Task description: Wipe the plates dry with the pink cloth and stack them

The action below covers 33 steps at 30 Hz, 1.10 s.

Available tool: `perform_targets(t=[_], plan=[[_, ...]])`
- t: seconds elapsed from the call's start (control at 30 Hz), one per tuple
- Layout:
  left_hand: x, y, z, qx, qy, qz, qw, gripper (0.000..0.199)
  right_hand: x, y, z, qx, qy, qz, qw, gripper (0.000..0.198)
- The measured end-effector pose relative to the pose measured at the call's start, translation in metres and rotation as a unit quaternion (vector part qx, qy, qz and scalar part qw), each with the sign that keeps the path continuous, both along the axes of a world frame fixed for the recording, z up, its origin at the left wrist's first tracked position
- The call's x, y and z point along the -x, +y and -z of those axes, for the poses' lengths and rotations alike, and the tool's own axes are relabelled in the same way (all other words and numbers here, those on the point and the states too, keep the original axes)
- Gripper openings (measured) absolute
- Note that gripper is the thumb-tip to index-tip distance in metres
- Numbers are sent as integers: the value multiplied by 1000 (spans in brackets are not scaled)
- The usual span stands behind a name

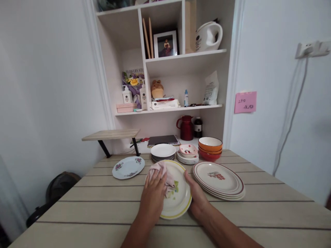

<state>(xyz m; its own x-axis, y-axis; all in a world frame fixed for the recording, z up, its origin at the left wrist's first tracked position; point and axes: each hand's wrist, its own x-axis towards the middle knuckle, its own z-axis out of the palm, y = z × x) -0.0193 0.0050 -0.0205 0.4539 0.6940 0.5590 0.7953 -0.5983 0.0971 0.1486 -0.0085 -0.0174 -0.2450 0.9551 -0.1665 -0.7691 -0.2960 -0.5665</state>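
A cream plate (178,203) with a yellow rim and a green print is tilted up slightly in front of me. My right hand (198,196) grips its right edge, thumb at the rim and the other fingers hidden behind it. A pale pink cloth (169,177) lies bunched on the plate's upper left face. My left hand (155,187) presses this cloth against the plate, its fingers over the fabric. Left of the plate, a white floral plate (128,167) lies flat. To the right is a stack of oval plates (219,179) with brown-red rims.
Behind the plate stand white-topped dark plates (162,150), small dishes (188,150) on saucers, and stacked orange and red bowls (210,146). A small raised shelf (111,135) stands at the table's back left. A red jug (186,128) stands in the wall unit.
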Motion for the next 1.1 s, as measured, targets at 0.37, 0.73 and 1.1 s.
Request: perform_targets(t=[0.37,0.73,1.1], plan=[[-12,-19,-9,18,51,154,987,45,-27,16,1,-7,40,113,993,59],[-7,-17,-10,6,17,92,996,47,4,-6,1,-26,-8,-58,998,53],[-2,-3,2,-21,9,42,999,48,-14,10,2,5,22,41,999,61]])
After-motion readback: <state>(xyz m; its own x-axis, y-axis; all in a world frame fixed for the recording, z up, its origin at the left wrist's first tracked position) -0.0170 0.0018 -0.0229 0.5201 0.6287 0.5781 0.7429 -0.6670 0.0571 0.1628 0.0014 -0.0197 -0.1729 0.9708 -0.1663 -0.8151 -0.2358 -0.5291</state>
